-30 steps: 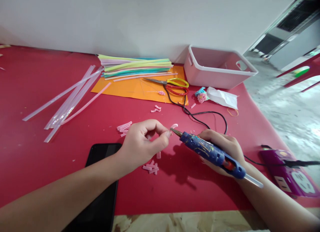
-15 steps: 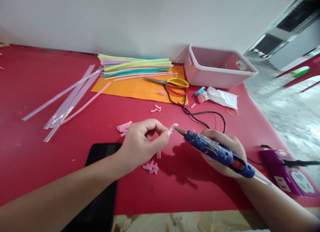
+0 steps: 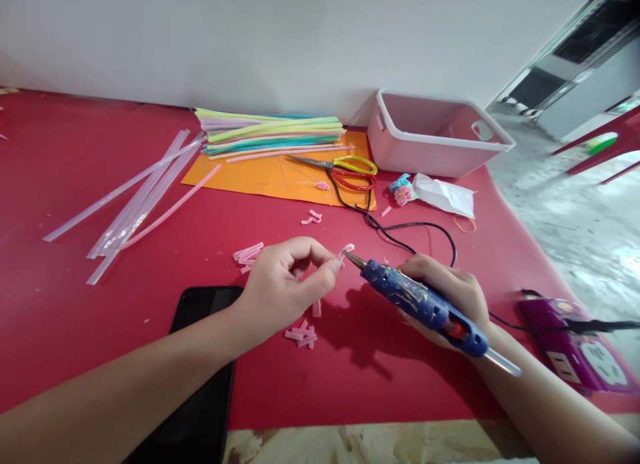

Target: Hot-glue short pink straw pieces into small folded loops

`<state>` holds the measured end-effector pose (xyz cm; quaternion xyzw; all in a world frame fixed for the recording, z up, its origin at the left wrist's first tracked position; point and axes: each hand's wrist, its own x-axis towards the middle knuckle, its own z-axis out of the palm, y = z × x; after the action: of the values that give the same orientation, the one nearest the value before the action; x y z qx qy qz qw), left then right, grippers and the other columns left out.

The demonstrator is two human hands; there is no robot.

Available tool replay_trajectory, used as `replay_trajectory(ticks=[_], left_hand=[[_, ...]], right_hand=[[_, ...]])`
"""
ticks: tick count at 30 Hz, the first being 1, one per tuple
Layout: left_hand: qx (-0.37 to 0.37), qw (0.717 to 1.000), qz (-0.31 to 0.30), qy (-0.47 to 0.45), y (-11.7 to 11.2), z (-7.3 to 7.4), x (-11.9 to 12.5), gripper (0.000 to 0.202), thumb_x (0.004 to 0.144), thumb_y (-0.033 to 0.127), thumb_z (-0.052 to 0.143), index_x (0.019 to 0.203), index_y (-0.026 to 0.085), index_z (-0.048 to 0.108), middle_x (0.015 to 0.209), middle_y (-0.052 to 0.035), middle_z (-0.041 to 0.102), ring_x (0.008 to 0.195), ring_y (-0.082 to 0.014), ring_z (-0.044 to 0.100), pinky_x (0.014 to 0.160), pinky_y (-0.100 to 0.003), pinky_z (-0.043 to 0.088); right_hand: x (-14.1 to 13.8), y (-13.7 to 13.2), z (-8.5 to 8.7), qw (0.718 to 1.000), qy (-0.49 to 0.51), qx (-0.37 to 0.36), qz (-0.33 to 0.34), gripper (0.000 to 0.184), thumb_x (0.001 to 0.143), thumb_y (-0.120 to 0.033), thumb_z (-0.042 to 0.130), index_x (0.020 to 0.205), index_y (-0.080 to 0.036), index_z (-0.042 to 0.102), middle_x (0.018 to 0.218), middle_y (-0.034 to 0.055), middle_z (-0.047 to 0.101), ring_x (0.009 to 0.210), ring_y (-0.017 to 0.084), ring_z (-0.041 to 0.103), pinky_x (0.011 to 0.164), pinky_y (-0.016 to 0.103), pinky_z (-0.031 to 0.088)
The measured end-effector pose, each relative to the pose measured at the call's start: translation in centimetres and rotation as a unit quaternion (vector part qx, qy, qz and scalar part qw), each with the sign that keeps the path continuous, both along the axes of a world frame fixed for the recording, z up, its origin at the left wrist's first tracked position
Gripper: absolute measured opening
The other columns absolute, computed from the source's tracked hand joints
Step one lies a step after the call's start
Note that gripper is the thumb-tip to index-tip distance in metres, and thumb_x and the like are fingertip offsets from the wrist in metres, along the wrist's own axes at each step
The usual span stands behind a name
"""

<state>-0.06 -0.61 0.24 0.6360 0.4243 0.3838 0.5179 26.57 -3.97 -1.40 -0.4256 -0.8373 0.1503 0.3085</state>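
My left hand [image 3: 285, 287] pinches a small bent pink straw piece [image 3: 346, 251] between thumb and forefinger above the red table [image 3: 75, 304]. My right hand [image 3: 447, 297] grips a blue hot glue gun [image 3: 420, 304]. Its metal nozzle touches the pink piece. A clear glue stick pokes out of the gun's back end. Cut pink straw bits [image 3: 301, 335] lie under my left hand, and more bits [image 3: 249, 253] lie just beyond it.
A black phone [image 3: 200, 384] lies by my left forearm. Long clear glue sticks [image 3: 135, 201] lie at the left. Coloured straws [image 3: 273, 132], orange paper [image 3: 273, 174], scissors [image 3: 345, 167] and a white tub [image 3: 435, 137] are at the back. A purple power strip [image 3: 580, 351] sits at the right.
The glue gun drew back to the right half a second ago, then came forward again so that its nozzle meets the pink piece. My left hand stayed put.
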Motion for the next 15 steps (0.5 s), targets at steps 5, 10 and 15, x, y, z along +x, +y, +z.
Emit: replay_trajectory(ticks=[5, 10, 15], left_hand=[[0.040, 0.999, 0.007, 0.010, 0.05, -0.06, 0.11, 0.017, 0.092, 0.026, 0.062, 0.078, 0.016, 0.064, 0.058, 0.0073, 0.050, 0.042, -0.0036, 0.051, 0.043, -0.015, 0.040], [0.032, 0.999, 0.007, -0.005, 0.01, -0.03, 0.02, 0.018, 0.091, 0.026, 0.063, 0.075, 0.016, 0.063, 0.057, 0.0077, 0.050, 0.042, -0.0032, 0.051, 0.042, -0.015, 0.038], [0.004, 1.000, -0.005, -0.023, 0.06, -0.16, 0.00, 0.020, 0.091, 0.024, 0.062, 0.073, 0.016, 0.058, 0.057, 0.0080, 0.052, 0.040, -0.0043, 0.056, 0.042, -0.016, 0.039]], right_hand=[[-0.03, -0.04, 0.02, 1.000, 0.008, -0.006, 0.003, 0.022, 0.083, -0.025, 0.064, 0.104, -0.024, 0.058, 0.081, 0.0012, 0.062, 0.063, 0.014, 0.059, 0.058, 0.026, 0.045], [-0.06, -0.08, -0.05, 1.000, 0.018, -0.009, 0.001, 0.019, 0.084, -0.028, 0.064, 0.102, -0.024, 0.059, 0.079, 0.0012, 0.063, 0.060, 0.014, 0.059, 0.058, 0.027, 0.046], [-0.31, -0.02, 0.18, 0.999, 0.036, -0.003, 0.000, 0.019, 0.082, -0.028, 0.064, 0.100, -0.023, 0.059, 0.079, 0.0024, 0.066, 0.062, 0.016, 0.062, 0.058, 0.028, 0.048]])
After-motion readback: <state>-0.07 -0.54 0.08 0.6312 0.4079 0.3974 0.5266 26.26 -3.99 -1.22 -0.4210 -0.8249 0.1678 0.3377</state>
